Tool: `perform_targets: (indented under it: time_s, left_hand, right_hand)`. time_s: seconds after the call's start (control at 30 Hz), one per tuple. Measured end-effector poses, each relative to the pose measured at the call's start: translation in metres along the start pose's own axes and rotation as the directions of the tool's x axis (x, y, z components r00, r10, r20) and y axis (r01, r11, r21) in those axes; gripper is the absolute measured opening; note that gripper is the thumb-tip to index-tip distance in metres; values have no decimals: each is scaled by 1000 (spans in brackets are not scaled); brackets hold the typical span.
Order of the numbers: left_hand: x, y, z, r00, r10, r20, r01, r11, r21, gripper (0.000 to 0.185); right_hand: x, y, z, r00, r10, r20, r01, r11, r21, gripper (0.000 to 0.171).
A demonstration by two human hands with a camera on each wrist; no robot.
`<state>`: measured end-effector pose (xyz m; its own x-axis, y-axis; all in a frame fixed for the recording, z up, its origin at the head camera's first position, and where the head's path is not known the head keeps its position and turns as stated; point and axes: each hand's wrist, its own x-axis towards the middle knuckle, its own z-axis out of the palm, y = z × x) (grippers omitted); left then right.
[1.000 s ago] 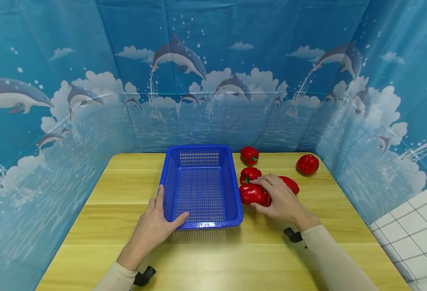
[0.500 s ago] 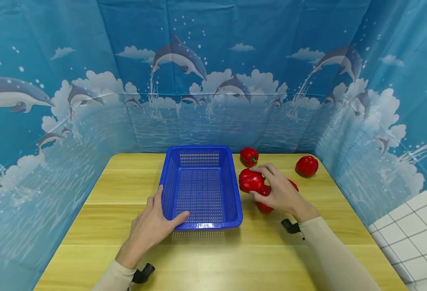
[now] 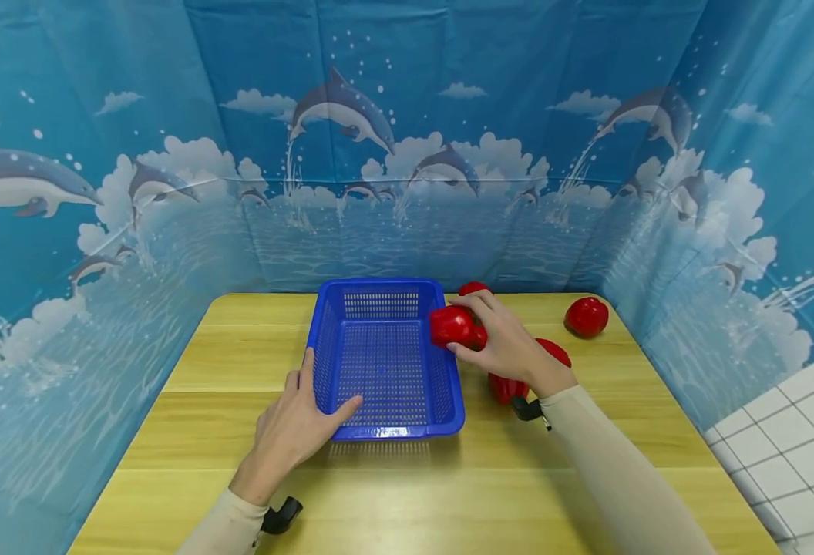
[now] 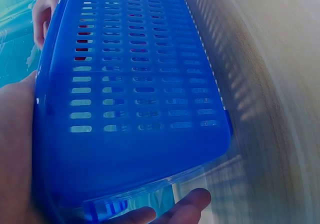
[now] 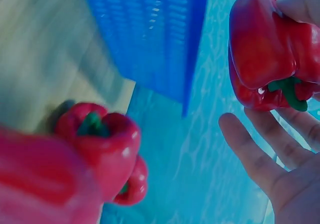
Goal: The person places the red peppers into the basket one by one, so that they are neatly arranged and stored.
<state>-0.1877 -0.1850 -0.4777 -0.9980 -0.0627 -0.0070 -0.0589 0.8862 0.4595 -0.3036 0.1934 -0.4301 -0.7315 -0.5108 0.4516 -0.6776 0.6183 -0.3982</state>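
While the right hand (image 3: pixel 507 345) carries one red pepper (image 3: pixel 452 326) over the right rim of the blue basket (image 3: pixel 380 362), we read the pepper as light, firm & hollow, w/ a glossy skin that is prob. a bit slick. It looks stiff enough for a fair squeeze, though we'd judge hard pressure could bruise it. Best hold seems to be across the broad lobed body, thumb on one side & fingers on the other, not by the short green stem (image 5: pixel 287 90). That is roughly how we see it held: fingers curled round the far side, thumb beneath. In the right wrist view the pepper (image 5: pixel 267 49) sits at the fingertips, w/ some fingers stretched loosely below it.

Right forearm angles in from the near right, wrist raised above the counter (image 3: pixel 240 339), palm facing left toward the basket. Pepper is in the air, touching neither basket nor counter as far as we can tell.

Left hand (image 3: pixel 294 428) grips the basket's near left corner: thumb inside the wall, fingers outside along the left side, palm low by the counter. Left wrist view shows the mesh wall (image 4: pixel 135 84) close against that palm.

More red peppers lie right of the basket: one (image 3: pixel 506 388) under the right wrist, one (image 3: pixel 586 316) farther right.
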Motion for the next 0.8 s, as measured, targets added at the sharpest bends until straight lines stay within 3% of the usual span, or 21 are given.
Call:
perform_targets:
  time_s: [0.4, 0.53, 0.8]
  left_hand:
    - [3, -2, 0, 1000, 12, -4, -11, 1000, 18, 143]
    - [4, -1, -1, 1000, 5, 3, -5, 1000, 18, 141]
    - [3, -2, 0, 1000, 8, 8, -8, 1000, 16, 141]
  right_hand:
    - [58, -15, 15, 997, -25, 73, 20, 998, 66, 80]
    - [74, -19, 22, 995, 2, 96, -12, 995, 99, 75]
    - [101, -21, 44, 996, -24, 89, 12, 991, 132, 68]
